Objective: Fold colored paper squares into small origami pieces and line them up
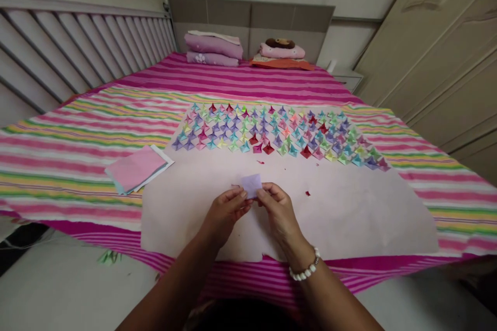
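My left hand [226, 212] and my right hand [276, 207] meet over the near part of a large pale sheet [349, 217] spread on the bed. Both pinch a small lilac paper square [251, 184], one from each side, fingers closed on its lower edge. Beyond them, several small folded paper shapes [272, 132] in many colours lie in rows across the far part of the sheet. A white bead bracelet [305, 270] circles my right wrist.
A stack of pink paper squares [135, 169] lies left of the sheet on the striped bedspread [77, 129]. Pillows [213, 49] sit at the headboard. A slatted rail [77, 46] runs on the left, wardrobe doors [438, 62] on the right. Tiny red scraps [308, 193] dot the sheet.
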The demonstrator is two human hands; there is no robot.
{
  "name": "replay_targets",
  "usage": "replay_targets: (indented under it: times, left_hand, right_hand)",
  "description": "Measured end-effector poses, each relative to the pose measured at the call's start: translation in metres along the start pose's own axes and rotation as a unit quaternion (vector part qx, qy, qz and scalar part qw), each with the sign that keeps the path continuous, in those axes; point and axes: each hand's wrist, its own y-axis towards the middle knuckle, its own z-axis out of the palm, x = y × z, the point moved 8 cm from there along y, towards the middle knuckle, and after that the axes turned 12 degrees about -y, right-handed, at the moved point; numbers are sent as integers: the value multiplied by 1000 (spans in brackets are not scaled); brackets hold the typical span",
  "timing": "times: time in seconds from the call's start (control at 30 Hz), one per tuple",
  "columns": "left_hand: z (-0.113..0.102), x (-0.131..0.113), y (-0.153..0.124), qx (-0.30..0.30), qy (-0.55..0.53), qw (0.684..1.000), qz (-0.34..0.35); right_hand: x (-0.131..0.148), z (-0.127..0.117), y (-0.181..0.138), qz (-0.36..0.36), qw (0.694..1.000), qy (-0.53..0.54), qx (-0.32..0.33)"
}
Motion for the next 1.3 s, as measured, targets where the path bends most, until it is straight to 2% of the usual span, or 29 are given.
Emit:
replay_targets:
  times: [0.13,0.27,0.4,0.57,0.67,0.8,1.0,1.17,1.3]
  left_hand:
    - [-1,-4,-6,37,-9,996,-87]
    - [4,8,-18,94,-57,976,-188]
    - [10,23,-24,131,-105,957,-238]
    - [16,28,-26,153,-109,950,-249]
    - [13,22,-21,138,-25,969,-203]
    - [6,-9,-12,100,46,993,-34]
    - [4,-33,-18,91,151,980,91]
    - [6,-39,-22,63,201,967,144]
    - [10,-42,-21,69,221,959,160]
  right_hand:
    - [5,4,-1,16,993,34,111]
    - [7,11,-4,25,982,38,184]
    - [3,14,-4,23,983,48,178]
    - [3,11,-2,28,986,62,153]
    - [2,6,0,40,989,62,131]
    - [-2,0,3,48,994,45,92]
    - [-5,6,-1,64,994,35,88]
    - [-1,10,-4,59,995,34,76]
    - [2,8,-6,49,997,27,60]
